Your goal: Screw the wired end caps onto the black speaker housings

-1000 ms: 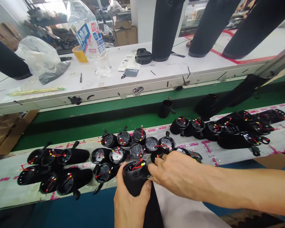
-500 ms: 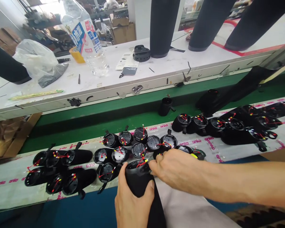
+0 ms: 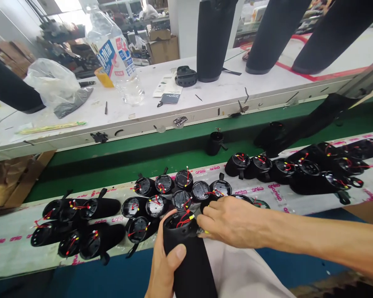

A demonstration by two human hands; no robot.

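Gripping tube [image 3: 191,260] in my left hand [image 3: 166,269], long axis toward me; right hand [image 3: 233,221] pinching at its open rim, just right of wires [image 3: 184,219].

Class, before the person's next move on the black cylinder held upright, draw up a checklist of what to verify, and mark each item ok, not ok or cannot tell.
1. Left hand wrapped firmly around the black cylinder: ok.
2. Cylinder's open end faces up, toward the camera: ok.
3. Red wires stick out of the open end, within reach: ok.
4. Right hand at the rim, fingers touching it: ok.
5. What the right fingers pinch: cannot tell.
6. Neighbouring cylinders on the plastic sheet stand apart from the held one: not ok, they crowd close behind it.
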